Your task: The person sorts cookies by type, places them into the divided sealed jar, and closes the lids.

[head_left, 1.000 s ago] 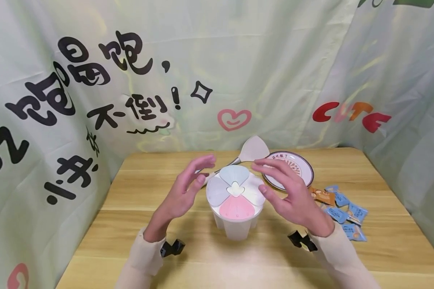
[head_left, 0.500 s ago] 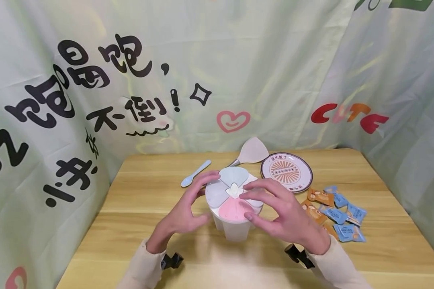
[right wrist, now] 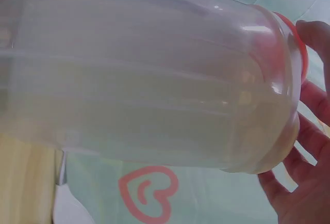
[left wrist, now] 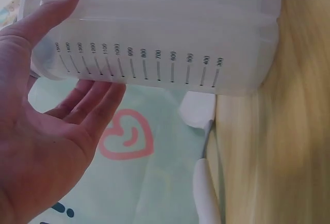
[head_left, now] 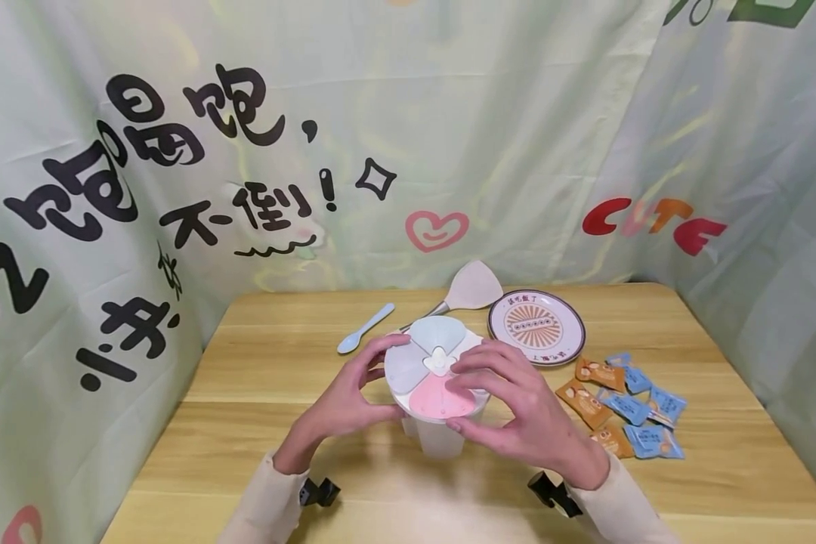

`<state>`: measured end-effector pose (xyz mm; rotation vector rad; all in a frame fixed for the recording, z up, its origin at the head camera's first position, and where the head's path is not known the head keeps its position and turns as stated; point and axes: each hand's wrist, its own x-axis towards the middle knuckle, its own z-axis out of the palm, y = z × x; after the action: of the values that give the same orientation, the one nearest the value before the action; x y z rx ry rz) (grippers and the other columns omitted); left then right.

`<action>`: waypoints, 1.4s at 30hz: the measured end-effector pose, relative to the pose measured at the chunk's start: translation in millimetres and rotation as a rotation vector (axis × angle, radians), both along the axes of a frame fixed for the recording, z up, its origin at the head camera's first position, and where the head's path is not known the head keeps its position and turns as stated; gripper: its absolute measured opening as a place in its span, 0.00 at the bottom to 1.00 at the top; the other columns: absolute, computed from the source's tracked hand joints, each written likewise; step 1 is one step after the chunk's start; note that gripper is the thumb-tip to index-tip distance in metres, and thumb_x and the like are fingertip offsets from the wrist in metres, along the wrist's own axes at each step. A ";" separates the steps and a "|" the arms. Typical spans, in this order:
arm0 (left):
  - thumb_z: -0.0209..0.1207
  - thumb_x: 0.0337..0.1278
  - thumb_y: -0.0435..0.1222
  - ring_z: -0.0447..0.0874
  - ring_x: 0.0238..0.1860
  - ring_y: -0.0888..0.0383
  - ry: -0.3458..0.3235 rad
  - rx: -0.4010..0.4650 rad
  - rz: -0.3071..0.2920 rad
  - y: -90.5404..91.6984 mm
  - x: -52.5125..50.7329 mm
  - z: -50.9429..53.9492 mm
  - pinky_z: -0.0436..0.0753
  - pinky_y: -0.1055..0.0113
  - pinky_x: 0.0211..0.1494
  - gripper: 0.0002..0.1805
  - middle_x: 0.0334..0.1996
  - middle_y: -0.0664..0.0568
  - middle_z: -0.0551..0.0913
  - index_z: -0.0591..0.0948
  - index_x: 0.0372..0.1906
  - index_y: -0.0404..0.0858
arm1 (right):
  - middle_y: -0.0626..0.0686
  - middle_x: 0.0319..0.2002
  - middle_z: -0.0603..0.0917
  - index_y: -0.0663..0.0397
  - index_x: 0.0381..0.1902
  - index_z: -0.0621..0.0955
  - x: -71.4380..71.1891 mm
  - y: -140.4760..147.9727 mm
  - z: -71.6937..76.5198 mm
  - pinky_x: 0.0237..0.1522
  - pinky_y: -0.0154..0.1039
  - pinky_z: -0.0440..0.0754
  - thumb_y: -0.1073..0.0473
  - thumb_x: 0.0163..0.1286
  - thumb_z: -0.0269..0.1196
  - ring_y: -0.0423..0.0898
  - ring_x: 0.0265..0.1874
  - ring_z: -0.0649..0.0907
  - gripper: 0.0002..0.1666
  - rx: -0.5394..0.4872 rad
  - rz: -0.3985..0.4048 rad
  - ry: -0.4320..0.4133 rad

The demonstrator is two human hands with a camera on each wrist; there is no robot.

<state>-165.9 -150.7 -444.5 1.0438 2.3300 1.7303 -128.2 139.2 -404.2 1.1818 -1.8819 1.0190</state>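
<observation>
A translucent canister (head_left: 442, 442) stands upright on the table, with measuring marks on its wall. Its round lid (head_left: 408, 366) has several petal-shaped flaps, one of them a pink flap (head_left: 442, 397) at the front. My left hand (head_left: 350, 397) grips the canister's upper left side, thumb in front and fingers behind; the left wrist view shows that thumb (left wrist: 62, 10) on the wall. My right hand (head_left: 520, 408) rests bent fingertips on the lid near its centre, with the thumb at the pink flap's front edge. In the right wrist view, those fingers (right wrist: 312, 136) spread over the lid end.
Behind the canister lie a light-blue spoon (head_left: 366, 329), a spatula (head_left: 474, 285) and a round patterned plate (head_left: 537, 329). Several orange packets (head_left: 585, 403) and blue packets (head_left: 653, 440) lie at the right. A printed curtain (head_left: 503, 151) hangs along the table's back edge.
Both hands have come down from above the canister. The left now grips its side, and the right has moved in onto the lid's front part.
</observation>
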 end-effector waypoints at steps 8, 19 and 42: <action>0.80 0.52 0.27 0.78 0.70 0.53 -0.023 0.041 -0.011 0.8 -1.8 -0.8 0.86 0.59 0.73 0.51 0.82 0.48 0.68 0.69 0.81 0.47 | 0.57 0.47 0.91 0.55 0.46 0.90 -4.5 -1.3 -2.7 0.78 0.39 0.72 0.43 0.75 0.73 0.57 0.53 0.84 0.21 -0.049 0.036 0.021; 0.80 0.51 0.26 0.79 0.67 0.51 -0.030 0.046 0.000 0.7 -2.0 -1.0 0.88 0.58 0.69 0.51 0.80 0.48 0.70 0.70 0.80 0.47 | 0.56 0.43 0.92 0.56 0.44 0.91 -6.3 -2.3 -3.9 0.78 0.39 0.73 0.43 0.75 0.73 0.57 0.52 0.84 0.21 -0.058 0.030 0.052; 0.81 0.52 0.27 0.79 0.67 0.51 -0.022 0.031 -0.006 3.2 -0.3 -1.5 0.88 0.53 0.68 0.49 0.80 0.49 0.70 0.71 0.79 0.47 | 0.54 0.35 0.92 0.58 0.38 0.90 -10.0 -8.0 -3.1 0.64 0.34 0.81 0.47 0.81 0.67 0.52 0.39 0.88 0.20 -0.161 -0.057 0.072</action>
<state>-166.2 -147.6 -446.0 1.0297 2.2928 1.7716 -138.2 131.2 -407.4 1.0520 -1.7334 1.0611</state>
